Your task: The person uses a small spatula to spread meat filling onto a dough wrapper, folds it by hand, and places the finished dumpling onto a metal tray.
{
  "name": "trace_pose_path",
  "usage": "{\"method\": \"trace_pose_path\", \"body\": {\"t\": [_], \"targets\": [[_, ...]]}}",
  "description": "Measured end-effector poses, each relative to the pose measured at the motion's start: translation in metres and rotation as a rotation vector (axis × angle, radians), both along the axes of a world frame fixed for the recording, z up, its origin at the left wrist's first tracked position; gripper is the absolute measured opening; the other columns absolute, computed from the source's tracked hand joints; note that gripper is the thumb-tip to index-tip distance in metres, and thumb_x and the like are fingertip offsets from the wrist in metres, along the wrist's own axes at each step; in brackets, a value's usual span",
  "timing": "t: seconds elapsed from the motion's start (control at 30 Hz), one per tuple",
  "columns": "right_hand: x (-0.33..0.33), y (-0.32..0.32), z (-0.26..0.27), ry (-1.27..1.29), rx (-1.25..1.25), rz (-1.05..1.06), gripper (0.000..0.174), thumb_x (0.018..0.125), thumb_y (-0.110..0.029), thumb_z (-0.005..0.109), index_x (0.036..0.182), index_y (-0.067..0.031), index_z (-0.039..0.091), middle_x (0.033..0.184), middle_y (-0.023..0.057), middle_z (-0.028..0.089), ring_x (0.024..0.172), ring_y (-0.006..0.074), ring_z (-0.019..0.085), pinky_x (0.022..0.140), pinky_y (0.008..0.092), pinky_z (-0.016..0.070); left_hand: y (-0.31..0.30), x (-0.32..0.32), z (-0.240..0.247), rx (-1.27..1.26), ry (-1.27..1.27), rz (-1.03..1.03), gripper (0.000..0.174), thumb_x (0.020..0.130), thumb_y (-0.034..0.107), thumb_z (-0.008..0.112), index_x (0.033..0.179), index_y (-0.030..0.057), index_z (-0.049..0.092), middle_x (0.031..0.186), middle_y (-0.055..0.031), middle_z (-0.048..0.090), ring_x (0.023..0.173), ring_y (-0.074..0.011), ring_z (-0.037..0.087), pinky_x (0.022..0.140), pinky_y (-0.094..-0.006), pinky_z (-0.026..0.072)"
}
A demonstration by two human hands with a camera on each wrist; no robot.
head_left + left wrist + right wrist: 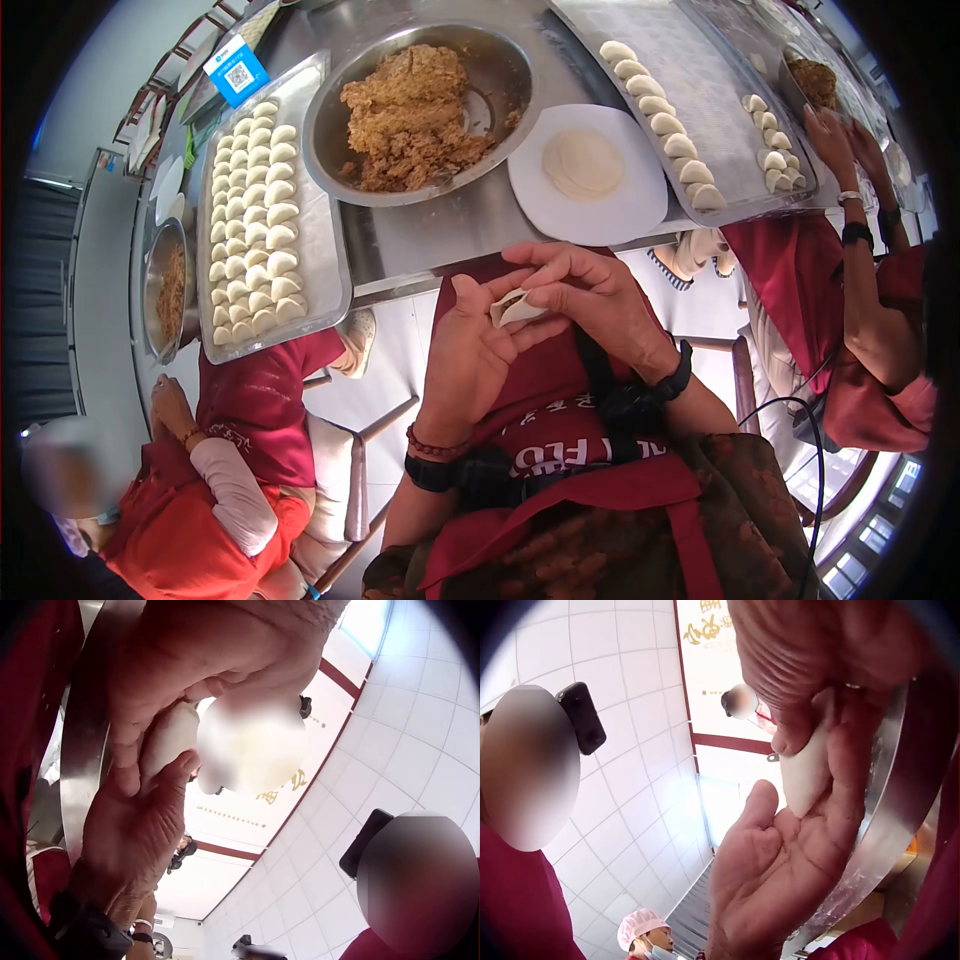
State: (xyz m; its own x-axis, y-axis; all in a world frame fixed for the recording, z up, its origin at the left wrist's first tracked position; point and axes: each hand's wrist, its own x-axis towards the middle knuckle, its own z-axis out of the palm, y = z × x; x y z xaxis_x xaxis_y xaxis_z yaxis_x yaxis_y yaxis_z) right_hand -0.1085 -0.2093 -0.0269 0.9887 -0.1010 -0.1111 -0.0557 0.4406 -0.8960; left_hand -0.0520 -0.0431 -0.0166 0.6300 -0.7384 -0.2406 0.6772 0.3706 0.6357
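Observation:
A half-folded dumpling (517,309) with a strip of brown filling showing along its edge is held between both hands, in front of the apron. It lies across the extended fingers of my left hand (467,352), whose thumb stands up apart from the dough. My right hand (600,305) pinches the wrapper's edge between thumb and fingers. From the right wrist view, the white dumpling (806,772) lies against the left fingers, with the right thumb on its upper part. In the left wrist view, the right thumb presses the side of the dumpling (171,739).
A steel bowl of filling (325,150) stands on the metal table. Right of it, a white plate (640,200) carries round wrappers (583,165). Trays of finished dumplings (335,250) (735,205) lie on both sides. People (215,500) sit left and right.

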Motion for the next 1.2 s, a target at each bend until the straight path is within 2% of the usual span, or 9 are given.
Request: {"method": "trace_pose_path", "body": {"t": [0.2,0.3,0.4,0.5,0.7,0.8,0.9,1.1,1.2], "targets": [[0.001,-0.003,-0.016,-0.213,-0.404,0.025,0.012,0.086,0.000,0.069,0.098,-0.0022,0.067,0.121,0.0133,0.066,0.108,0.0171,0.064,0.094,0.0289,0.0513,0.005,0.003,0.005,0.088,-0.064,-0.028,0.070,0.106,0.049,0.027,0.129,-0.0143,0.046,0.128,-0.0205,0.056,0.116,-0.0270,0.061,0.101,-0.0446,0.0513],[0.002,-0.001,-0.014,-0.206,-0.422,0.041,0.013,0.084,-0.003,0.071,0.097,-0.0032,0.070,0.114,0.0123,0.069,0.108,0.0166,0.064,0.093,0.0297,0.0517,0.009,0.006,0.000,0.119,-0.053,-0.086,0.072,0.106,0.050,0.028,0.130,-0.0149,0.046,0.126,-0.0205,0.057,0.115,-0.0251,0.061,0.101,-0.0416,0.0517],[0.003,0.005,0.008,0.039,-0.244,0.080,0.013,0.082,-0.006,0.072,0.095,-0.0043,0.072,0.112,0.0114,0.070,0.108,0.0165,0.063,0.092,0.0315,0.0517,0.008,0.005,0.004,0.183,-0.098,-0.071,0.074,0.105,0.052,0.028,0.130,-0.0145,0.047,0.126,-0.0200,0.057,0.113,-0.0238,0.061,0.100,-0.0400,0.0526],[0.003,0.004,-0.008,-0.193,-0.579,0.030,0.015,0.084,-0.005,0.071,0.098,-0.0035,0.072,0.112,0.0104,0.070,0.108,0.0171,0.063,0.091,0.0315,0.0520,0.008,0.008,0.006,0.224,-0.110,-0.098,0.069,0.106,0.050,0.023,0.133,-0.0092,0.045,0.126,-0.0212,0.059,0.113,-0.0275,0.062,0.098,-0.0454,0.0543],[0.003,0.006,-0.017,-0.248,-0.471,-0.017,0.008,0.086,-0.003,0.069,0.094,-0.0019,0.070,0.110,0.0107,0.070,0.103,0.0183,0.065,0.089,0.0308,0.0529,0.005,0.010,0.006,0.228,-0.052,-0.124,0.078,0.104,0.057,0.021,0.130,-0.0121,0.048,0.128,-0.0198,0.056,0.119,-0.0257,0.058,0.101,-0.0443,0.0517],[0.003,0.015,-0.006,-0.073,-0.189,-0.068,0.006,0.086,-0.003,0.070,0.092,-0.0012,0.069,0.109,0.0104,0.070,0.099,0.0160,0.067,0.087,0.0288,0.0535,0.001,0.013,-0.009,-0.059,0.250,-0.098,0.072,0.105,0.054,0.022,0.130,-0.0085,0.047,0.128,-0.0210,0.056,0.121,-0.0286,0.057,0.105,-0.0487,0.0477],[0.007,0.015,-0.013,-0.114,-0.403,-0.108,0.007,0.087,-0.003,0.069,0.094,-0.0001,0.069,0.108,0.0095,0.069,0.097,0.0134,0.067,0.085,0.0271,0.0544,-0.007,0.009,-0.024,-0.121,0.408,0.046,0.064,0.106,0.049,0.024,0.130,-0.0056,0.046,0.126,-0.0203,0.057,0.120,-0.0306,0.057,0.107,-0.0504,0.0446],[0.007,0.015,-0.010,-0.083,-0.486,-0.119,0.010,0.086,-0.006,0.071,0.094,-0.0015,0.068,0.106,0.0096,0.069,0.097,0.0153,0.067,0.083,0.0276,0.0547,-0.002,0.008,-0.038,-0.242,0.423,0.013,0.055,0.108,0.042,0.023,0.128,-0.0031,0.046,0.127,-0.0193,0.057,0.120,-0.0300,0.057,0.108,-0.0506,0.0428],[0.007,0.011,-0.022,-0.182,-0.589,-0.105,0.010,0.084,-0.007,0.072,0.094,-0.0032,0.068,0.106,0.0098,0.069,0.097,0.0166,0.067,0.083,0.0282,0.0543,-0.003,0.006,-0.028,-0.106,0.379,0.042,0.057,0.108,0.044,0.022,0.128,-0.0031,0.047,0.123,-0.0184,0.059,0.116,-0.0290,0.058,0.107,-0.0502,0.0435]]}}
